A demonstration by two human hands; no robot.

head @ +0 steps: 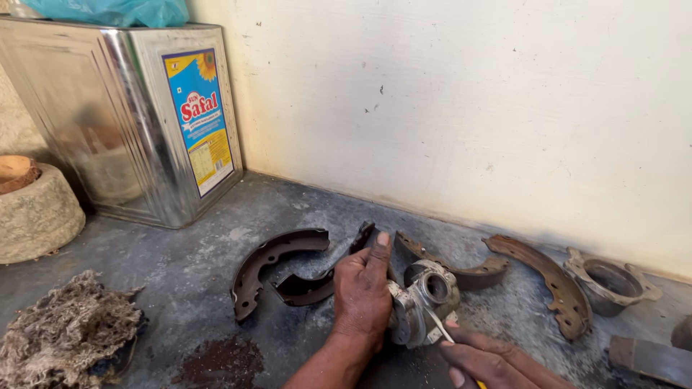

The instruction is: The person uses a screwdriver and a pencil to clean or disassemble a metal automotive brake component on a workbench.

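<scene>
Closest to the camera, the right hand [479,364] comes in from the bottom edge. Its fingers are curled shut around a thin tool with a yellow handle [448,340], and the pale tip of that tool touches the small metal part [423,302]. The metal part is grey and round, with a hole on top, and it sits on the grey floor [180,266] near the bottom middle. The left hand [364,292] lies right against the left side of the part. Its fingers are bent around that side to hold it, and one finger points straight up toward the wall.

Low on the left is a clump of dirty brown rag threads [68,331]. Beside it is a dark stain [220,360] on the floor.

A bit farther back lie curved brake shoes. Two dark ones [277,263] are left of the hands. Two rusty ones [548,281] are on the right. Past those is a rusty metal ring [609,281].

Farther back on the left stands a big shiny tin can [122,115] with a blue and yellow label. A round stone [36,212] sits beside it. The pale wall [468,108] is behind everything.
</scene>
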